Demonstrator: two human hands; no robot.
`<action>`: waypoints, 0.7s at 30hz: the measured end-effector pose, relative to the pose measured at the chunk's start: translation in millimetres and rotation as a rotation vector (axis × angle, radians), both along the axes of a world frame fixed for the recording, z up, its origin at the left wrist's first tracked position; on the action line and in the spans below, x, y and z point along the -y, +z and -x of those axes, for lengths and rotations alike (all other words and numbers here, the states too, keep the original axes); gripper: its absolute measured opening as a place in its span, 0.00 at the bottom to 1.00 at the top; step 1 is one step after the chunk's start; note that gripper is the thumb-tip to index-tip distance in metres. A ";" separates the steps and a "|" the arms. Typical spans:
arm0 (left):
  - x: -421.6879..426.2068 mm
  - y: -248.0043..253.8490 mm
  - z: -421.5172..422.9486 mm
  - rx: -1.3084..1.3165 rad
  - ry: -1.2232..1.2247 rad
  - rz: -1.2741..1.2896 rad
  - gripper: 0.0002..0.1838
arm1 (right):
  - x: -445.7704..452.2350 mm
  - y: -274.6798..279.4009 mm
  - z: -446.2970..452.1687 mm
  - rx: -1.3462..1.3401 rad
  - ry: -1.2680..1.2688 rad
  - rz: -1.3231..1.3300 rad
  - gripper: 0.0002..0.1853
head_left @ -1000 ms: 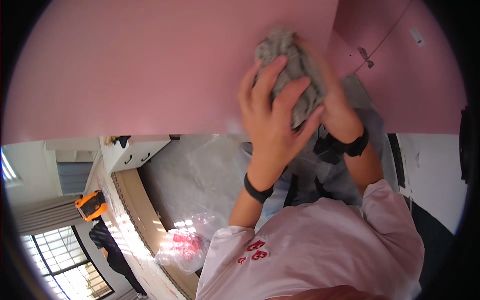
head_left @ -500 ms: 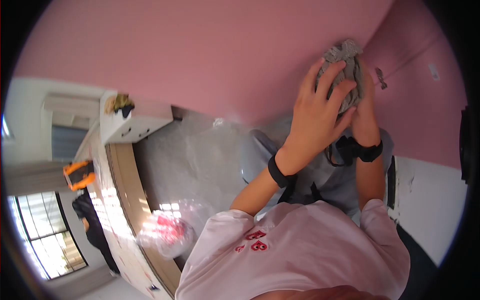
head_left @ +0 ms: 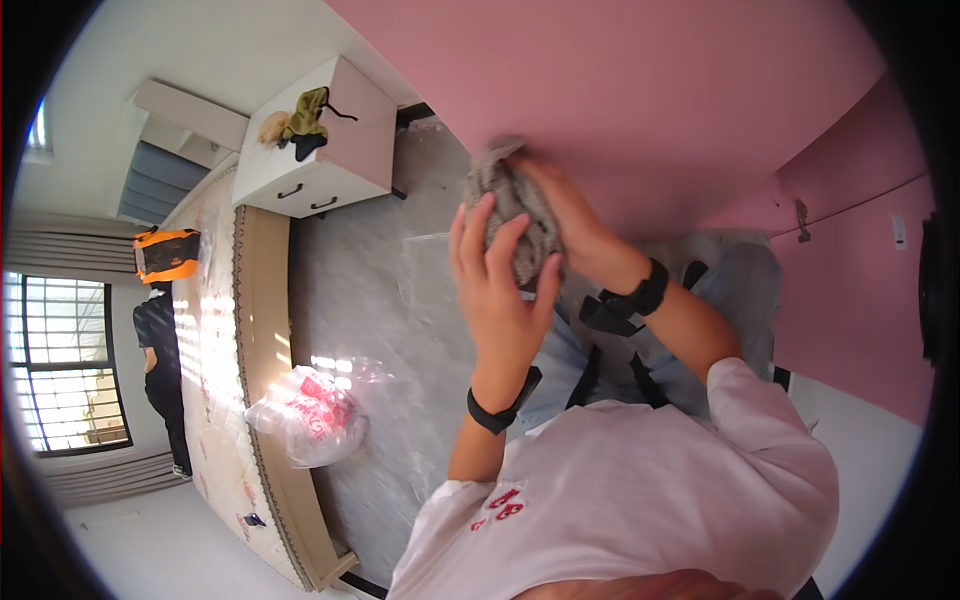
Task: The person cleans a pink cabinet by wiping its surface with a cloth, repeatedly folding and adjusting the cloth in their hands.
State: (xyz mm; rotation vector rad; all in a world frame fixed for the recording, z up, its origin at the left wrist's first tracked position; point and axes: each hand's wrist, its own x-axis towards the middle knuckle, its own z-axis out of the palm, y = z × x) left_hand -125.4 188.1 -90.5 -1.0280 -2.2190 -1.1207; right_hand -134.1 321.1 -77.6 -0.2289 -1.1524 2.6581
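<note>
A bunched grey-brown cloth (head_left: pixel 520 215), folded into a thick bundle with a textured surface, is held between both of my hands in front of a pink panel (head_left: pixel 620 90). My left hand (head_left: pixel 500 265) wraps its near-left side, fingers curled over the top. On the far right side, my right hand (head_left: pixel 575 215) grips it, with its fingers partly hidden behind the bundle. Black bands are on both wrists.
A white drawer cabinet (head_left: pixel 340 135) carries some small cloth items (head_left: pixel 305 120). Beside it, the bed (head_left: pixel 210 400) holds an orange bag (head_left: pixel 168 255). A clear plastic bag (head_left: pixel 325 420) with red print lies on the grey floor (head_left: pixel 370 270). Another person (head_left: pixel 160 370) is beyond the bed.
Both hands and the cloth have moved left, from near the panel's corner to its left edge. My view has turned, so more of the cabinet, floor and bed shows.
</note>
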 end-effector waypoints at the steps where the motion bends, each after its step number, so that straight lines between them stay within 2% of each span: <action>1: 7.0 1.7 3.4 -0.011 -0.001 0.003 0.30 | 6.9 -3.3 11.6 -0.011 -0.001 0.003 0.17; 4: 17.1 3.7 9.6 0.045 0.080 -0.025 0.27 | 15.7 -11.5 34.0 0.054 0.200 0.092 0.17; 9: -21.3 8.4 -1.2 -0.009 0.010 -0.034 0.28 | -26.2 9.9 -0.1 0.090 0.156 0.038 0.17; 13: -73.1 1.3 -15.4 -0.086 -0.139 -0.148 0.29 | -75.8 28.6 -44.7 0.099 0.097 -0.042 0.17; 15: -99.6 1.9 -23.0 -0.131 -0.224 -0.248 0.28 | -82.2 53.1 -75.9 0.023 -0.194 -0.296 0.18; 16: -111.6 3.4 -24.9 -0.145 -0.263 -0.250 0.28 | -90.1 57.0 -92.8 0.115 -0.261 -0.480 0.22; 17: -123.0 7.2 -24.2 -0.138 -0.291 -0.256 0.28 | -109.2 41.6 -106.9 0.125 -0.288 -0.482 0.22; 19: -145.6 18.2 -22.7 -0.174 -0.509 -0.218 0.28 | -150.3 0.2 -137.8 -0.153 -0.463 -1.285 0.29; 20: -158.9 24.8 -25.7 -0.178 -0.575 -0.207 0.29 | -154.5 -2.5 -153.9 -0.052 -0.392 -1.066 0.35; 21: -172.1 27.8 -30.9 -0.174 -0.589 -0.208 0.29 | -161.3 -2.2 -167.0 -0.041 -0.403 -1.066 0.35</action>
